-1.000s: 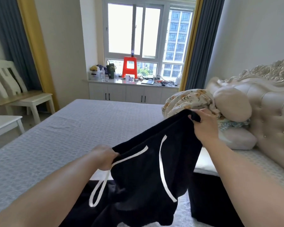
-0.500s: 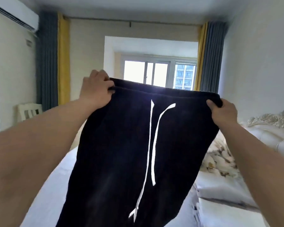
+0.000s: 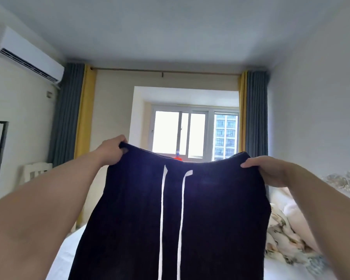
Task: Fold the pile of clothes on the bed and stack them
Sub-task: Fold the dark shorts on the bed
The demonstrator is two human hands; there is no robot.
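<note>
Curtained window (image 3: 194, 132), wall air conditioner (image 3: 28, 55), bed (image 3: 65, 257) blurred, possibly white-sheeted

Black drawstring trousers (image 3: 210, 219) hanging spread, white cords down front.

No text, label, brand, number or sign can be read on anything in view.
</note>
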